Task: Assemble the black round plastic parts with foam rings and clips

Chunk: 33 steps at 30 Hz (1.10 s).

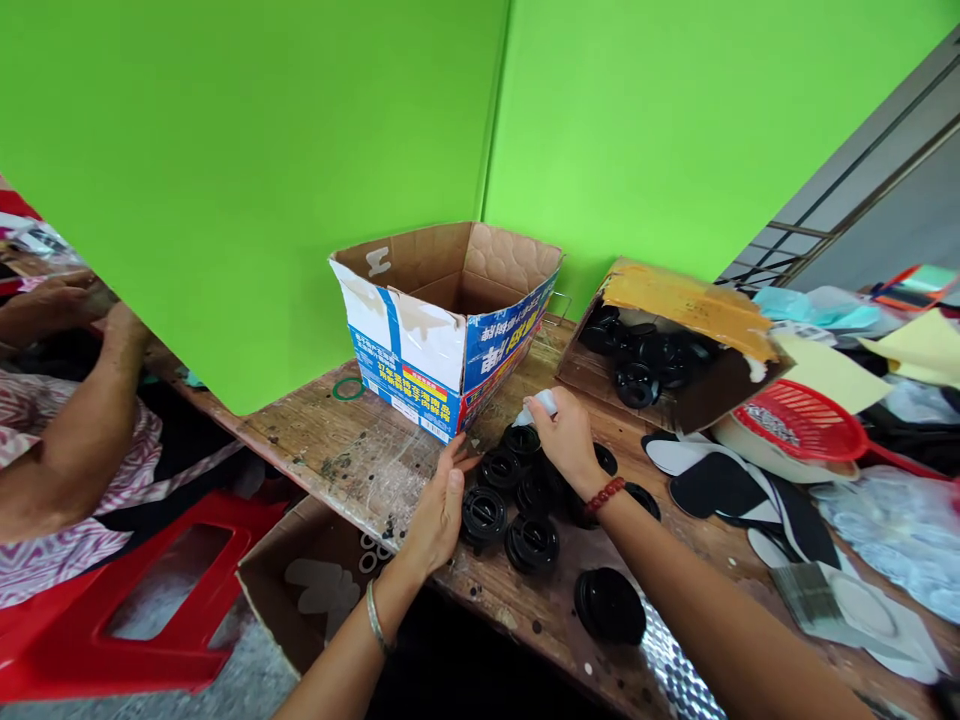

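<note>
My right hand (564, 436) is closed around a small white squeeze bottle (541, 404), its narrow tip pointing down and left over a round black plastic part (520, 438). Several more such parts sit close together on the wooden table, among them a ringed one (483, 514) and another (532, 542) nearer the front edge. My left hand (441, 505) lies at the left side of this group with its fingers stretched out, near the corner of the blue and white carton. It holds nothing that I can see.
A blue and white carton (405, 370) stands against the green panels (300, 200). Right of it, a tipped cardboard box (690, 295) contains black parts. Black and white cutouts (720, 487) and a red basket (795, 418) lie farther right. At left, another person's arm (75, 440) shows beside a red stool (225, 540).
</note>
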Each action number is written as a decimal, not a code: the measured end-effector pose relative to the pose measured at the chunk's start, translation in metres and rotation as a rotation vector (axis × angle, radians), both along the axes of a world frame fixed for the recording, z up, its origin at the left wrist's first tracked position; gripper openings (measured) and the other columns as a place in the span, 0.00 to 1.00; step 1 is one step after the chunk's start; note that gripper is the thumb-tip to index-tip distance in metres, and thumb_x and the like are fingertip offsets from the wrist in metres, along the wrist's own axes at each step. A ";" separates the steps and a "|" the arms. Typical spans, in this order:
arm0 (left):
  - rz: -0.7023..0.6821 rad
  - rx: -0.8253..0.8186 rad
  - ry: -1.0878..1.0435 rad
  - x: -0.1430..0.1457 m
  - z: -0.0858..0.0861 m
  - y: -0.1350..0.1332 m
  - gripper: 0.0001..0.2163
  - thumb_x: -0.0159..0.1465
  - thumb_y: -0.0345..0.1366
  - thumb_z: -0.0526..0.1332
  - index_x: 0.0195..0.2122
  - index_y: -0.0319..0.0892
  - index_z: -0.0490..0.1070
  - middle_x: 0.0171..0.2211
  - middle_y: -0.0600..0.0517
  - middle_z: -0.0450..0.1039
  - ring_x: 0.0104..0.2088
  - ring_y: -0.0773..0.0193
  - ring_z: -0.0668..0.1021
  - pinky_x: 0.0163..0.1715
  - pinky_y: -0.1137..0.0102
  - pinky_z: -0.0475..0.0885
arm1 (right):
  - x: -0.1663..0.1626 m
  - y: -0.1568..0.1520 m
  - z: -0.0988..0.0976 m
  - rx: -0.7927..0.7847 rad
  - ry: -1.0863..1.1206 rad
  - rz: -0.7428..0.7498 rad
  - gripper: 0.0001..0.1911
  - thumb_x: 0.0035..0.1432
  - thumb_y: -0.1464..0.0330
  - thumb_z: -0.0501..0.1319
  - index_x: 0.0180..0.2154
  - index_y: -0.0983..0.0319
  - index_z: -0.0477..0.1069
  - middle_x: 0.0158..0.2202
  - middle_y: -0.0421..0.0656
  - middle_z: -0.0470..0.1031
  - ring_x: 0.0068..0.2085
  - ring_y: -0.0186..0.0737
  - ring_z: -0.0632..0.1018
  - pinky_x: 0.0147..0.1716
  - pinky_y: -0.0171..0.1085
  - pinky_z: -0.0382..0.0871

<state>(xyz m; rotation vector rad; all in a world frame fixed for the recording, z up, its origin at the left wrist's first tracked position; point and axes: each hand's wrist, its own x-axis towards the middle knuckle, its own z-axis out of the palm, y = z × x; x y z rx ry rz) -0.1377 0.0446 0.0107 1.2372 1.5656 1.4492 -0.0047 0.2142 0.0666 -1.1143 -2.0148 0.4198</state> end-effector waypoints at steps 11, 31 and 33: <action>-0.001 0.002 -0.014 -0.001 -0.004 0.001 0.35 0.70 0.59 0.38 0.70 0.40 0.48 0.61 0.37 0.69 0.66 0.53 0.67 0.67 0.51 0.54 | 0.023 0.005 0.004 0.051 -0.051 -0.033 0.15 0.60 0.57 0.55 0.25 0.56 0.56 0.26 0.41 0.66 0.29 0.42 0.66 0.31 0.39 0.56; 0.029 0.012 0.004 -0.002 -0.007 0.004 0.37 0.69 0.61 0.38 0.69 0.39 0.49 0.56 0.37 0.75 0.64 0.50 0.69 0.66 0.48 0.55 | 0.047 -0.019 0.003 -0.166 0.130 -0.117 0.23 0.58 0.46 0.52 0.23 0.58 0.62 0.21 0.41 0.69 0.24 0.39 0.67 0.25 0.37 0.57; 0.029 0.011 0.006 -0.002 -0.005 0.004 0.38 0.69 0.62 0.38 0.69 0.38 0.50 0.56 0.37 0.74 0.64 0.50 0.69 0.66 0.48 0.55 | 0.059 -0.017 0.001 -0.194 0.151 -0.137 0.26 0.58 0.43 0.51 0.23 0.58 0.64 0.21 0.42 0.69 0.24 0.40 0.68 0.24 0.36 0.58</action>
